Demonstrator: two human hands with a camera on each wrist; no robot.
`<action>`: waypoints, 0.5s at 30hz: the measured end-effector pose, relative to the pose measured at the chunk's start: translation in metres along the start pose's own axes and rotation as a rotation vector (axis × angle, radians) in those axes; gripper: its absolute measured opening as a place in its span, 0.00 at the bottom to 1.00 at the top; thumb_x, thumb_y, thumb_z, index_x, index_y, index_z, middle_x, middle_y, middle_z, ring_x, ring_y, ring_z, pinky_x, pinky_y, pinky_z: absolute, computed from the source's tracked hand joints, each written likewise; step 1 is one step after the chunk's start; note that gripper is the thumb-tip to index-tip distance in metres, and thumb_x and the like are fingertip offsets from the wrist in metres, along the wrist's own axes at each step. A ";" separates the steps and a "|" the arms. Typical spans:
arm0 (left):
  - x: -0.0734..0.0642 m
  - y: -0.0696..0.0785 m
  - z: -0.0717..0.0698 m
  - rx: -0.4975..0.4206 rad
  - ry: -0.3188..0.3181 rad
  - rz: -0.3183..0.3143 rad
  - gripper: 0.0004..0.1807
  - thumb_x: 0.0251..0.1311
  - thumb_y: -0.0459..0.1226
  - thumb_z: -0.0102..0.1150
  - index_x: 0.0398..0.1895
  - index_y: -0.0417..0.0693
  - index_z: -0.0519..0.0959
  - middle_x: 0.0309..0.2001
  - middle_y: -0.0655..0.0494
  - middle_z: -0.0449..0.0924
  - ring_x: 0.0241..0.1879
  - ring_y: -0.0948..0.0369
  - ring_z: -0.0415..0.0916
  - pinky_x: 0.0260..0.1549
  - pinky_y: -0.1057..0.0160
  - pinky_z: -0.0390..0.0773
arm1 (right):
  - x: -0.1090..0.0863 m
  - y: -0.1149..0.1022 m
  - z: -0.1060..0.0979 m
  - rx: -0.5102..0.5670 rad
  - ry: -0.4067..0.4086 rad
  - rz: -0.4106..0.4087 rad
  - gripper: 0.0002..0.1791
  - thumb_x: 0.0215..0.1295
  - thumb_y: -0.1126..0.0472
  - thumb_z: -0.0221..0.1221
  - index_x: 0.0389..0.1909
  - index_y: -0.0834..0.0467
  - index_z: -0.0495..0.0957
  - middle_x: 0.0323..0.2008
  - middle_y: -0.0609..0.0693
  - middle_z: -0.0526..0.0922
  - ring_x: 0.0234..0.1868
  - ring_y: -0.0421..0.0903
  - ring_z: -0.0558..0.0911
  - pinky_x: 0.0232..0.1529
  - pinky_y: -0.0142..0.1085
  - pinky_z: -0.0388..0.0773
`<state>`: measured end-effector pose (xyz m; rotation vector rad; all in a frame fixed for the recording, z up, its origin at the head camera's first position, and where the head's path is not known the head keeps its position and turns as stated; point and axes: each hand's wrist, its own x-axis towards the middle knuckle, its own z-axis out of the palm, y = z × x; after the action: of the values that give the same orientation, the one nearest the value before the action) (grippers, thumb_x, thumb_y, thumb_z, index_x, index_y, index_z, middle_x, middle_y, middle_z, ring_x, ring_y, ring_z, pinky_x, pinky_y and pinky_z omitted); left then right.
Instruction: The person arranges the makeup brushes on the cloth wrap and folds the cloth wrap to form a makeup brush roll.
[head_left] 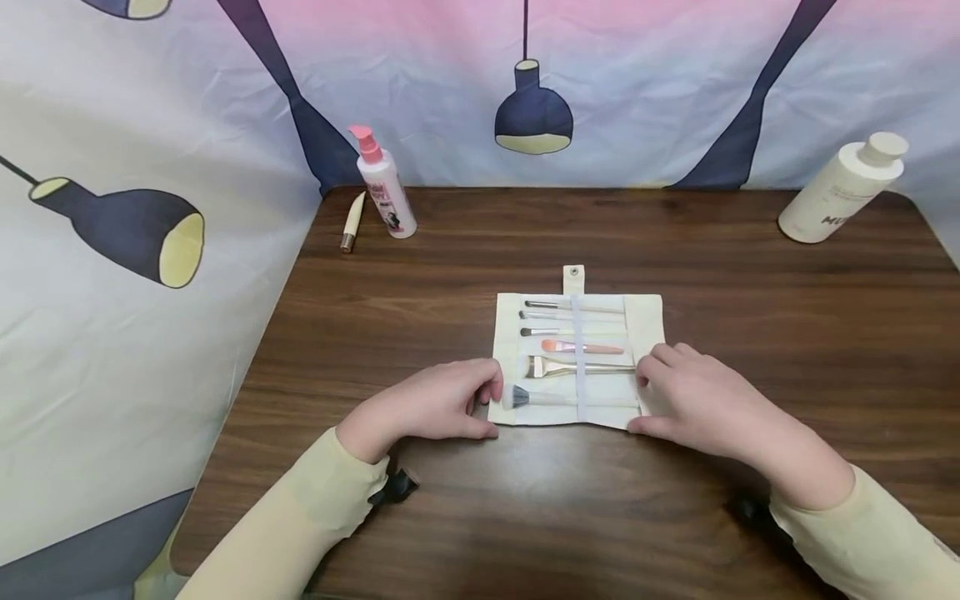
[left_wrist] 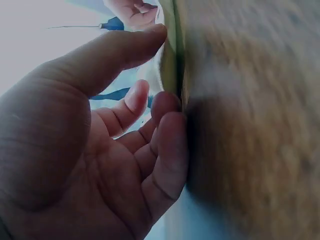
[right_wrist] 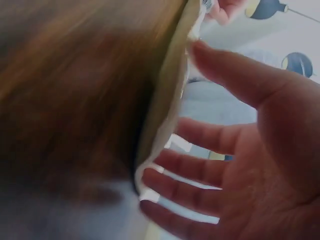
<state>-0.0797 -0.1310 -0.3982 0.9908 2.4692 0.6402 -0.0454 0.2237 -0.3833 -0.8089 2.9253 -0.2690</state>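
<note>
A cream fabric brush roll lies spread flat on the table, its snap tab pointing to the far side. Several makeup brushes lie across it under a pale elastic band, among them a grey-tipped brush nearest me, a flat gold-ferruled brush and a small pink brush. At the roll's left edge rests my left hand, fingers loosely bent and thumb by the near corner. My right hand touches the right edge; its fingers look nearly straight in the right wrist view, with the thumb at the near corner.
A white pump bottle with a pink top stands at the back left, beside a small cream tube. Toward the back right stands a large white bottle. A printed curtain hangs behind the wooden table.
</note>
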 end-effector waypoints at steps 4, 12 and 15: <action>0.002 0.000 0.000 0.032 0.005 -0.017 0.18 0.55 0.42 0.74 0.41 0.59 0.74 0.35 0.64 0.73 0.27 0.68 0.69 0.30 0.65 0.73 | 0.007 -0.007 -0.003 -0.082 -0.076 -0.015 0.35 0.42 0.34 0.78 0.42 0.53 0.79 0.37 0.44 0.73 0.39 0.47 0.72 0.34 0.44 0.72; 0.005 -0.005 0.004 0.005 0.032 0.054 0.06 0.64 0.36 0.63 0.40 0.58 0.79 0.34 0.66 0.74 0.30 0.68 0.70 0.35 0.66 0.75 | 0.011 -0.013 -0.002 -0.107 -0.156 -0.001 0.22 0.46 0.59 0.76 0.39 0.59 0.76 0.35 0.49 0.72 0.38 0.51 0.73 0.33 0.44 0.76; 0.005 -0.008 0.003 -0.006 0.068 0.091 0.03 0.68 0.38 0.64 0.38 0.58 0.81 0.33 0.68 0.73 0.30 0.68 0.70 0.35 0.67 0.75 | 0.013 -0.009 -0.004 -0.073 -0.148 0.008 0.19 0.47 0.61 0.75 0.36 0.55 0.75 0.34 0.46 0.72 0.37 0.48 0.72 0.32 0.43 0.75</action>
<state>-0.0860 -0.1321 -0.4058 1.1013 2.4909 0.7217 -0.0525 0.2105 -0.3782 -0.7896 2.8136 -0.0975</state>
